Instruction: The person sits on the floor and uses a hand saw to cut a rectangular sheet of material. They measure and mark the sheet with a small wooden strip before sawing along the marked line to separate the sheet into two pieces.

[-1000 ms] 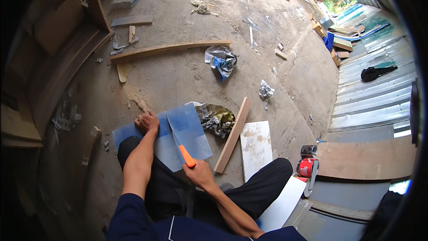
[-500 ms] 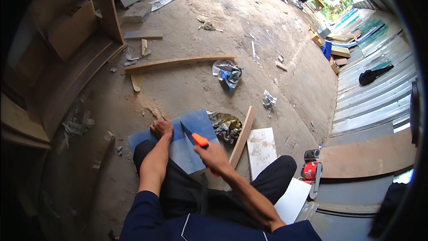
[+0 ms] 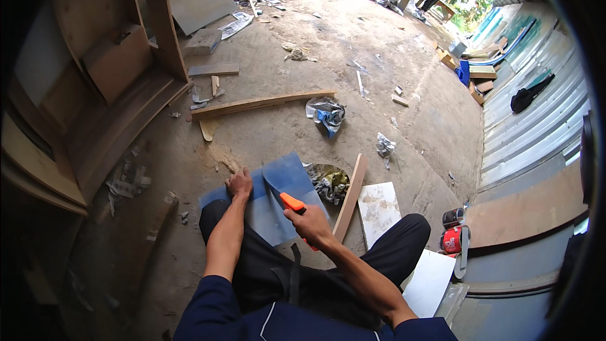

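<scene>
The blue sheet point(image 3: 278, 205) lies across your lap and the dirt floor point(image 3: 379, 57) in front of you. Your left hand point(image 3: 239, 184) presses flat on its upper left part, fingers spread and closed on nothing. Your right hand point(image 3: 307, 226) is clenched round the orange handle of a knife point(image 3: 284, 197), whose dark blade points up and left onto the sheet, just right of your left fingers. A wooden batten point(image 3: 351, 197) lies beside the sheet's right edge, a white tile point(image 3: 379, 209) beyond it, and crumpled wrapping point(image 3: 329, 183) sits between sheet and batten.
</scene>
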Tool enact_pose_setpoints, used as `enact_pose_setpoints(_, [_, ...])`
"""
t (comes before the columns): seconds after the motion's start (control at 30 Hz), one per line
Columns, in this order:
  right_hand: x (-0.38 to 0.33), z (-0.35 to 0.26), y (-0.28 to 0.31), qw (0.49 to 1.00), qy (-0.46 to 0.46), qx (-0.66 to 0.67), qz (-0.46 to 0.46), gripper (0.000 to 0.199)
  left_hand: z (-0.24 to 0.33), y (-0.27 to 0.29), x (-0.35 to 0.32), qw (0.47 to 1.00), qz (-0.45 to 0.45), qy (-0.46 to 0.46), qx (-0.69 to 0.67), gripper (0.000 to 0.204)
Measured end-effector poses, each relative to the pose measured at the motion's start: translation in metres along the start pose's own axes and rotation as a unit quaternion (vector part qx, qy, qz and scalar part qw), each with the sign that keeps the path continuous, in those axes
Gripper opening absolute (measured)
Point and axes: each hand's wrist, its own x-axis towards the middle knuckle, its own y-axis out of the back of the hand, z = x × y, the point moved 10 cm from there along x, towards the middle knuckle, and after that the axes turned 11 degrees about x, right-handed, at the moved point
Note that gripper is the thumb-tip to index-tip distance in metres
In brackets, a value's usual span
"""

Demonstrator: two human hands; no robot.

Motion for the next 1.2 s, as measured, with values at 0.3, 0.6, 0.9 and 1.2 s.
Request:
enact_pose_setpoints(0.3, [-0.041,0.034,0.007,0.974,0.191,0.001,0.123,0.03,0.03,0.062,-0.005,0.996,0.073,-0.05,0.032,0.059])
enact_pose_setpoints(0.6, [-0.02,0.038,0.061,0.972,0.22,0.039,0.068,0.024,0.083,0.137,-0.027,0.946,0.267,-0.176,0.05,0.044])
enact_pose_setpoints(0.9, [-0.003,-0.054,0.111,0.941,-0.122,0.292,-0.121,0.034,0.128,0.161,-0.075,0.896,0.307,-0.305,0.099,0.039])
enact_pose_setpoints(1.2, [-0.034,-0.049,0.113,0.963,0.027,0.261,-0.066,0.021,0.15,0.204,-0.076,0.874,0.365,-0.282,0.149,0.04])
